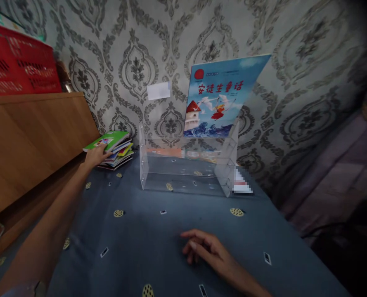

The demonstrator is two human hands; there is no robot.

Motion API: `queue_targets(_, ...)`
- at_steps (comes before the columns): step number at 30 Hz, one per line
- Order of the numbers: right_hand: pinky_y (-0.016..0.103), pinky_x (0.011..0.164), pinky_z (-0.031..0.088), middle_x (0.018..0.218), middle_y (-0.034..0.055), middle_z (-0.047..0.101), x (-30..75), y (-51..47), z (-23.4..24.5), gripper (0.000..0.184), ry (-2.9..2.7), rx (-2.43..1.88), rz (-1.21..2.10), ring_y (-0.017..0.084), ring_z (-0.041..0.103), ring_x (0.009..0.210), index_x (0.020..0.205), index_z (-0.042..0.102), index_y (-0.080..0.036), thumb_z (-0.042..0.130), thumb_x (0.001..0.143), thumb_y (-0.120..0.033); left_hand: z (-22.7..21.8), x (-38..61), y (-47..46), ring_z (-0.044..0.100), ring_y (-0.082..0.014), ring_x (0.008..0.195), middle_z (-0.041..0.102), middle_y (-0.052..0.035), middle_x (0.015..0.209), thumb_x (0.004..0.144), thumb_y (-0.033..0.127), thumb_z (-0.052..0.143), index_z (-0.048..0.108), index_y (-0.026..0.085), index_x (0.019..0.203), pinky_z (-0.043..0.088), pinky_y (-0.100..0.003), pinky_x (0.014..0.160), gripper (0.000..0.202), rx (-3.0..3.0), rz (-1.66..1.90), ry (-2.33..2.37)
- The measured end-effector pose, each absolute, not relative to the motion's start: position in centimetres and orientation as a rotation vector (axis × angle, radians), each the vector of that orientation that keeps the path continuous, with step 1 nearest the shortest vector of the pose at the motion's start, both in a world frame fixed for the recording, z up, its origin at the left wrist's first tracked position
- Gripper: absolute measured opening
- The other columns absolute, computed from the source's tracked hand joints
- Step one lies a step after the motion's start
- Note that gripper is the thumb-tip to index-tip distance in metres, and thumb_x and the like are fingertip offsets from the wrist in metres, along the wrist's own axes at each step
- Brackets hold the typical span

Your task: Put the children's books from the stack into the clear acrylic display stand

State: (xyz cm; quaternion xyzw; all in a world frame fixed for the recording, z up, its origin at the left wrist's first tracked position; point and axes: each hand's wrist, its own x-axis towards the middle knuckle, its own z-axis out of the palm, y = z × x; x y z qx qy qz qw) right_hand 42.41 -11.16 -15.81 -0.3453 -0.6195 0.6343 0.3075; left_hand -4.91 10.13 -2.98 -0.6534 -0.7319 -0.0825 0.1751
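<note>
At the far left of the table, my left hand [97, 156] is on the green book [117, 139] on top of a stack of books [119, 159]. Its fingers lie over the cover and the thumb is at the near edge, closed on the book. My right hand [206, 249] hovers over or rests on the cloth at the front with nothing in it, its index finger stretched out and the others loosely bent. Beyond it stands a clear acrylic tiered rack [186, 181]. A blue picture book [223, 99] stands upright in the rack's rear right part, its cover facing me.
A dark blue patterned tablecloth [140, 235] covers the table. On the left is a wooden cabinet [31, 136] bearing a red plastic basket [19, 62]. Patterned wallpaper rises behind, with a white label [158, 90] on it. A partly blurred white item [241, 181] lies right of the rack.
</note>
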Motion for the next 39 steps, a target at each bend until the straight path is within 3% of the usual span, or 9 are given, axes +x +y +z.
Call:
queue_targets(6, 0.038, 0.071, 0.053, 0.092, 0.0091, 0.072, 42.4, -11.2, -15.6, 0.05, -1.664, -0.922, 1.643, 0.021, 0.069, 0.076, 0.113, 0.064, -0.021, 0.056, 0.088, -0.064, -1.6, -3.7, 9.8, 0.063, -0.0359, 0.113, 0.069, -0.0204, 0.12, 0.099, 0.046, 0.031, 0.06, 0.012, 0.128, 0.047, -0.044, 0.092, 0.053, -1.759, -0.066, -2.101)
queue_targets(11, 0.037, 0.071, 0.053, 0.09, 0.0087, 0.072, 42.3, -11.3, -15.4, 0.052, -1.662, -0.907, 1.643, 0.02, 0.069, 0.075, 0.111, 0.065, -0.021, 0.056, 0.087, -0.066, -1.2, -2.7, 7.8, 0.065, -0.0371, 0.108, 0.071, -0.0224, 0.11, 0.1, 0.05, 0.028, 0.063, 0.011, 0.119, 0.044, -0.047, 0.095, 0.055, -1.756, -0.098, -2.03)
queue_targets(15, 0.035, 0.07, 0.052, 0.09, 0.0084, 0.072, 42.3, -11.3, -15.0, 0.051, -1.655, -0.898, 1.654, 0.019, 0.069, 0.075, 0.111, 0.065, -0.021, 0.057, 0.087, -0.065, -2.2, -2.7, 6.5, 0.055, -0.0388, 0.126, 0.062, -0.0245, 0.13, 0.096, 0.051, 0.043, 0.054, 0.01, 0.13, 0.037, -0.054, 0.105, 0.054, -1.86, -0.148, -1.887)
queue_targets(19, 0.035, 0.069, 0.052, 0.089, 0.0085, 0.072, 42.2, -11.3, -14.9, 0.05, -1.647, -0.906, 1.651, 0.019, 0.069, 0.073, 0.11, 0.065, -0.02, 0.058, 0.087, -0.064, -3.4, -2.8, 6.3, 0.037, -0.0353, 0.142, 0.044, -0.0192, 0.152, 0.095, 0.034, 0.045, 0.04, 0.015, 0.145, 0.033, -0.058, 0.109, 0.054, -1.903, -0.161, -1.908)
queue_targets(22, 0.035, 0.069, 0.052, 0.089, 0.008, 0.071, 42.2, -11.3, -15.0, 0.052, -1.652, -0.901, 1.647, 0.019, 0.069, 0.073, 0.11, 0.065, -0.02, 0.058, 0.086, -0.065, -3.8, -2.6, 6.3, 0.041, -0.0336, 0.14, 0.046, -0.018, 0.151, 0.095, 0.024, 0.039, 0.04, 0.016, 0.147, 0.036, -0.055, 0.109, 0.053, -1.874, -0.181, -1.969)
queue_targets(27, 0.035, 0.07, 0.051, 0.089, 0.0085, 0.072, 42.2, -11.3, -15.1, 0.053, -1.681, -0.89, 1.632, 0.019, 0.069, 0.074, 0.11, 0.064, -0.019, 0.057, 0.087, -0.066, -4.7, -1.7, 4.1, 0.045, -0.0343, 0.137, 0.047, -0.0176, 0.15, 0.095, 0.021, 0.037, 0.042, 0.017, 0.147, 0.034, -0.056, 0.11, 0.053, -1.849, -0.249, -1.92)
queue_targets(31, 0.035, 0.069, 0.051, 0.09, 0.0087, 0.072, 42.2, -11.2, -15.4, 0.057, -1.715, -0.876, 1.626, 0.019, 0.069, 0.074, 0.111, 0.064, -0.018, 0.057, 0.085, -0.069, -7.2, -0.9, -0.3, 0.048, -0.0382, 0.133, 0.048, -0.0208, 0.148, 0.096, 0.025, 0.039, 0.044, 0.014, 0.146, 0.029, -0.063, 0.11, 0.051, -1.85, -0.217, -1.865)
queue_targets(34, 0.034, 0.069, 0.05, 0.09, 0.0083, 0.071, 42.2, -11.0, -15.6, 0.059, -1.724, -0.85, 1.625, 0.019, 0.068, 0.074, 0.111, 0.064, -0.018, 0.057, 0.085, -0.07, -9.9, -0.7, -4.8, 0.045, -0.0392, 0.136, 0.051, -0.02, 0.146, 0.097, 0.038, 0.045, 0.048, 0.017, 0.143, 0.023, -0.069, 0.111, 0.05, -1.943, -0.166, -1.851)
queue_targets(39, 0.033, 0.068, 0.05, 0.09, 0.008, 0.072, 42.1, -10.9, -15.8, 0.057, -1.748, -0.839, 1.627, 0.018, 0.068, 0.074, 0.11, 0.064, -0.018, 0.057, 0.085, -0.069, -12.8, -1.4, -10.4, 0.045, -0.0324, 0.137, 0.051, -0.0105, 0.149, 0.096, 0.053, 0.045, 0.052, 0.027, 0.14, 0.04, -0.055, 0.106, 0.051, -2.077, -0.247, -2.022)
